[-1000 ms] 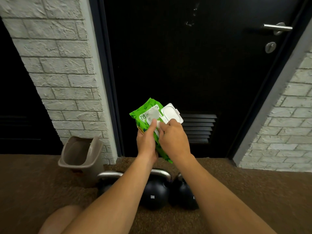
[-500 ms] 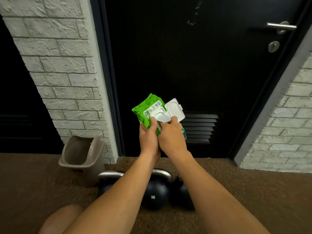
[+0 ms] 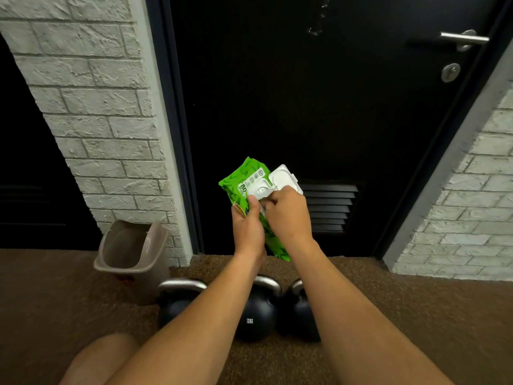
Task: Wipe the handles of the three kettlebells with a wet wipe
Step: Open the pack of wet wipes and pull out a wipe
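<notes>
While the left hand [image 3: 248, 227] grips the green wet wipe pack [image 3: 244, 184] from below, with its thumb pressed on the pack face beside the dispensing opening, the right hand [image 3: 288, 215] has its fingers curled in at that opening, just under the raised white flip lid [image 3: 284, 177]. Whether the right fingers pinch a wipe cannot be told, as the hand itself hides the fingertips. Compared with the frame half a second earlier, both hands and the pack sit slightly to the right and the lower tail of the pack [image 3: 279, 250] hangs out further below the right wrist; the lid stays open.

Three black kettlebells stand in a row on the brown carpet [image 3: 416, 315] below the forearms, touching or nearly so: left kettlebell [image 3: 173, 307], middle kettlebell [image 3: 258, 319] marked 12KG, right kettlebell [image 3: 298, 312]. Their steel handles are partly hidden by the arms, and neither hand touches them. A beige bin [image 3: 130, 254] with a tilted swing lid stands just left of the row, against the white brick wall [image 3: 97, 107]. Behind the pack is a black door [image 3: 305, 93] with a louvred vent [image 3: 329, 208]
</notes>
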`<act>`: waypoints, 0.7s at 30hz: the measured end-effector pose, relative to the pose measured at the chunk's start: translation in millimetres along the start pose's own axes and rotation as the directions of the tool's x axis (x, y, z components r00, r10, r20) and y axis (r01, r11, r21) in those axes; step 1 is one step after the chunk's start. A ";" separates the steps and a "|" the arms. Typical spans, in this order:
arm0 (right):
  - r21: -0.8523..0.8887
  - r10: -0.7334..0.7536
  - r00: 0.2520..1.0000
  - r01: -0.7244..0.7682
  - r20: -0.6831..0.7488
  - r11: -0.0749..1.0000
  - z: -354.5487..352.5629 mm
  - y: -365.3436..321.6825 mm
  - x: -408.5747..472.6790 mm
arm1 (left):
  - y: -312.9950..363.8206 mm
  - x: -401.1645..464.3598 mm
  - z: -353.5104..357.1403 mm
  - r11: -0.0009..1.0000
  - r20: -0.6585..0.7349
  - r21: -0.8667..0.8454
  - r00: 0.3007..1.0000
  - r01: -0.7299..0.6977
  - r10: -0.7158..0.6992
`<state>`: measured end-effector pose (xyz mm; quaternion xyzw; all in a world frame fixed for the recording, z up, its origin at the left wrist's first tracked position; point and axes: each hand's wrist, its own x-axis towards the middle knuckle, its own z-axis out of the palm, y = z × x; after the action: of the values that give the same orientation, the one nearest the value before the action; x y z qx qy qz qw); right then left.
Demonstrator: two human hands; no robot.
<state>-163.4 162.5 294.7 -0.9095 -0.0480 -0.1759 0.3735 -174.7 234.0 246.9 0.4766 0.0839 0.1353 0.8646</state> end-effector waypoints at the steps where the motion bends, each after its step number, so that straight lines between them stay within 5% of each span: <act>1: 0.001 -0.015 1.000 0.015 -0.003 1.000 1.0 0.3 -1.8 | 0.1 0.2 -0.7 1.000 -0.004 -0.002 1.000 0.003 -0.003; 21: -0.146 -0.152 0.987 0.142 -0.056 0.979 -2.2 5.7 -4.8 | 0.8 3.6 -3.9 0.996 0.055 0.087 0.998 0.007 -0.012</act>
<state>-167.2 157.2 290.7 -0.9214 -0.0900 -0.2360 0.2954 -172.5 238.7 245.5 0.5167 0.0678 0.1140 0.8458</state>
